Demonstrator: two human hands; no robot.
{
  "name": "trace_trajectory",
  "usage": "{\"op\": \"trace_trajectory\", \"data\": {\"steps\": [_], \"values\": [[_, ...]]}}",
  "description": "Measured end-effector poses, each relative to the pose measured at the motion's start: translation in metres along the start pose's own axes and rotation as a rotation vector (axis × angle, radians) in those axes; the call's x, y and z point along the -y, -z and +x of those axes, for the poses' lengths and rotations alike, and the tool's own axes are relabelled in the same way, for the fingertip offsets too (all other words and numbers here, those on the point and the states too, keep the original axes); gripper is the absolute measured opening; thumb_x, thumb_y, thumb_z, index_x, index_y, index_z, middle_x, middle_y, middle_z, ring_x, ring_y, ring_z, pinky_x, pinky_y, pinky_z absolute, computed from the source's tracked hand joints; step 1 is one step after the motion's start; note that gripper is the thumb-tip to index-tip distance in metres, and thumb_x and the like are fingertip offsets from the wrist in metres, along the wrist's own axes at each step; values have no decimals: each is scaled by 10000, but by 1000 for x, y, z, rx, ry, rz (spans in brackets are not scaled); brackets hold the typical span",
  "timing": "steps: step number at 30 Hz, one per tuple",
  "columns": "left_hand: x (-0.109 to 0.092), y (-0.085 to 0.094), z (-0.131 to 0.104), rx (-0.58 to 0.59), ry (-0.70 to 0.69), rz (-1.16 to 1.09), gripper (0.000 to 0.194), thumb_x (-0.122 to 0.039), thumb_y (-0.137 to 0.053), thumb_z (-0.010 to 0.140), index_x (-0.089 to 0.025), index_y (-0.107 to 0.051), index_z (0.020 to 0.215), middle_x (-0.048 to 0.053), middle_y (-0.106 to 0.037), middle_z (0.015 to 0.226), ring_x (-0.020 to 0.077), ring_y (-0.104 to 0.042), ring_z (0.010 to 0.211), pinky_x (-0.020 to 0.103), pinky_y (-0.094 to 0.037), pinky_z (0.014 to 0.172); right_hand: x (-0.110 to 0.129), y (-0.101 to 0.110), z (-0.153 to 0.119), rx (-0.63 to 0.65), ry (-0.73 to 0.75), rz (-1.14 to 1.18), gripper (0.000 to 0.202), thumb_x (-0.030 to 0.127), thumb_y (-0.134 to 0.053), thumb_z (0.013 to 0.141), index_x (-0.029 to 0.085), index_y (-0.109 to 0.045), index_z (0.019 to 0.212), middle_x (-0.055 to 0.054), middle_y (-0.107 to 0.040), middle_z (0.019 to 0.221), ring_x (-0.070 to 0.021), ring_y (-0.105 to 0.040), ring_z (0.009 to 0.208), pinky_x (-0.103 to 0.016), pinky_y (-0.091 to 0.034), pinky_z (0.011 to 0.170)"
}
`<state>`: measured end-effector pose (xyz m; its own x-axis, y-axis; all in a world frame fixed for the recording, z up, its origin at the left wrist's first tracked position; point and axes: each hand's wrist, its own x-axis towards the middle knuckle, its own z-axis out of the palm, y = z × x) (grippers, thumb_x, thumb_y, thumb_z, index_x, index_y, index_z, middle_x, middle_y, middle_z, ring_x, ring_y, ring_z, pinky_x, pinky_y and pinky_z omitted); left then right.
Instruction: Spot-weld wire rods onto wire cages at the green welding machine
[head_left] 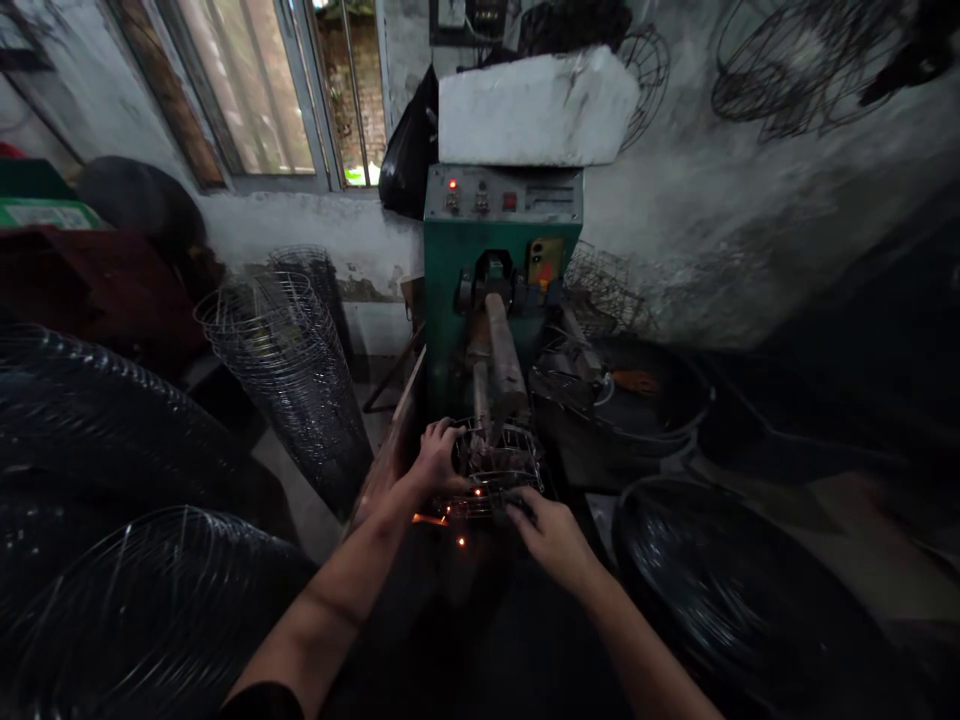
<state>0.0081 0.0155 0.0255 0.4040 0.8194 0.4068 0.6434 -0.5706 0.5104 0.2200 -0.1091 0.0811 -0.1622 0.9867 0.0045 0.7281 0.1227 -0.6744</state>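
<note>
In front of a green spot welding machine point(450, 300) I hold a round wire frame point(525, 445) under the machine's thick electrode arm point(504, 350). My left hand point(439, 455) grips the frame's left side, its fingers curled over the wires. At the lower right, my right hand point(536, 520) is closed, thumb and fingers pinching the near edge of the frame. Orange sparks point(461, 541) fly between and below the hands. The exact weld spot is too dark and small to make out.
Tall stacks of wire rings point(292, 370) stand at the left, with more wire bundles point(172, 590) nearer. To the right lie a black tub point(675, 430) and a coil of wire point(705, 580). A white foam block point(532, 110) rests on the machine.
</note>
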Motion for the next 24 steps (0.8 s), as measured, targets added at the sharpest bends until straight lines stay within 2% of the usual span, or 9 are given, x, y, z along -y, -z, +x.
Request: {"op": "trace_trajectory", "data": {"steps": [4, 7, 11, 14, 16, 19, 22, 24], "values": [[6, -5, 6, -31, -16, -22, 922, -518, -869, 481, -151, -545, 1262, 185, -497, 1325, 399, -442, 1260, 568, -398, 1055, -21, -9, -7, 9, -27, 255, 366, 445, -453, 887, 188, -669, 1033, -111, -737, 986, -287, -677, 944, -397, -511, 834], [11, -10, 10, -60, -18, -33, 965, -513, -884, 452, -139, -536, 1270, 192, -506, 1310, 414, -444, 1256, 582, -407, 1036, -29, -11, -13, 17, -51, 415, 358, 476, -530, 834, 185, -700, 958, -105, -737, 948, -285, -672, 925, -405, -503, 845], [19, -12, 22, -51, 8, -36, 957, -465, -898, 432, -156, -540, 1264, 173, -528, 1281, 417, -437, 1268, 582, -406, 1039, -29, -12, -22, 112, -126, 642, 364, 485, -638, 784, 179, -684, 976, -65, -717, 801, -210, -641, 716, -315, -485, 655], [24, -10, 31, -49, 29, -36, 931, -431, -897, 434, -177, -537, 1255, 160, -529, 1285, 414, -438, 1269, 592, -409, 1032, -26, -17, -25, 196, -202, 790, 377, 494, -681, 765, 183, -648, 974, -36, -693, 747, -134, -551, 565, -231, -377, 508], [24, -9, 35, -48, 34, -39, 911, -413, -896, 437, -181, -543, 1244, 155, -531, 1282, 407, -452, 1257, 580, -416, 1032, -25, -22, -26, 240, -223, 859, 391, 504, -688, 755, 187, -627, 975, -20, -680, 719, -105, -497, 511, -207, -320, 470], [20, -6, 37, -39, 42, -47, 898, -422, -904, 455, -175, -550, 1242, 159, -526, 1293, 398, -452, 1264, 565, -410, 1048, -23, -28, -26, 262, -230, 914, 382, 448, -719, 709, 189, -611, 969, 0, -664, 682, -93, -472, 500, -197, -303, 467], [19, -2, 32, -6, 68, -84, 981, -476, -920, 451, -177, -520, 1295, 178, -463, 1386, 405, -399, 1322, 569, -370, 1087, -24, -29, -29, 209, -249, 927, 289, 370, -728, 678, 182, -615, 865, 17, -628, 632, -89, -467, 515, -187, -293, 467], [26, -1, 22, 0, 104, -131, 1141, -513, -926, 424, -193, -424, 1397, 192, -333, 1500, 424, -305, 1391, 593, -322, 1116, -28, -25, -33, 170, -313, 943, 272, 378, -732, 670, 180, -600, 802, 24, -606, 596, -71, -414, 470, -181, -248, 436]]}}
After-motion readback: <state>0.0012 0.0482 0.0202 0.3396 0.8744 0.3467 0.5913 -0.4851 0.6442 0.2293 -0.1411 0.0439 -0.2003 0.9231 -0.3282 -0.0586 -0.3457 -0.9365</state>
